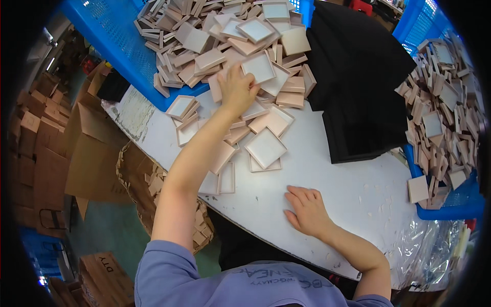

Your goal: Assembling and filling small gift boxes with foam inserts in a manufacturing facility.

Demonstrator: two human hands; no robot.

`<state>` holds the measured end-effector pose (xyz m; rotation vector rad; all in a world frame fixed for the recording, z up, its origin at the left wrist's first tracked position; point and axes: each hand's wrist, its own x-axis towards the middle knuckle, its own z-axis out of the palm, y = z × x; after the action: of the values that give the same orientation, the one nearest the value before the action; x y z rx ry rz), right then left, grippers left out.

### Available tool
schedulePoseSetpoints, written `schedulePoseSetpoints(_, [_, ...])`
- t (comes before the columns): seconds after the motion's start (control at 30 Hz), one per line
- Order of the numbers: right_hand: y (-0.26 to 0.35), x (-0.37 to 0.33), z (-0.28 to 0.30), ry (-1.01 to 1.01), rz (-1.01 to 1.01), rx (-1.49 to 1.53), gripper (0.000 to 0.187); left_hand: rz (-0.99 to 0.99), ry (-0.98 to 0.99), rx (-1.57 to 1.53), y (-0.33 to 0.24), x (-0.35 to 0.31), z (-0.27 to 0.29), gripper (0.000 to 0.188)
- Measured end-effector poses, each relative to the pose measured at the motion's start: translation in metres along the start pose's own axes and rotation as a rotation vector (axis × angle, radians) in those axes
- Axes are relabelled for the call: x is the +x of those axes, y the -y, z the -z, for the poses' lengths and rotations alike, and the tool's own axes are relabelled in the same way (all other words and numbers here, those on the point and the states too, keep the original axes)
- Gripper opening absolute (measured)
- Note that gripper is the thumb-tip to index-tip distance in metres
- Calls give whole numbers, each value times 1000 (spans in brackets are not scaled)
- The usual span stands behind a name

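Observation:
My left hand (238,92) reaches into a heap of small shallow pale-pink boxes at the far side of the table. Its fingers are curled and its thumb lies against the edge of a white-lined box (258,67); part of its grip is hidden by the hand. My right hand (308,211) rests palm down on the white table (332,179), holding nothing, its fingers stretched out. Between the hands, an open square box (266,148) lies on top of another one. More pink boxes (220,156) lie loose under and beside my left forearm.
A blue crate (123,56) tipped toward me holds the heap. Stacked black sheets (358,87) stand to its right. At the far right, another blue crate (460,204) is full of boxes. Clear plastic bags (424,250) lie at the right edge; cartons (97,148) stand left of the table.

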<state>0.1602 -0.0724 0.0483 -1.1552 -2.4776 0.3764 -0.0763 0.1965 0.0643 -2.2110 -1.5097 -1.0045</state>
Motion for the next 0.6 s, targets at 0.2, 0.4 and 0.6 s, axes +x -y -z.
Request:
schedulePoseSetpoints(0.2, [-1, 1, -5, -82, 22, 41, 40, 26, 281, -345, -38, -16, 62, 17])
schedulePoseSetpoints(0.4, [-17, -28, -3, -186, -49, 168, 43, -219, 173, -329, -67, -102, 170, 15])
schedulePoseSetpoints(0.6, [-67, -11, 97, -658, 119, -321, 47, 247, 210, -333, -42, -233, 183, 7])
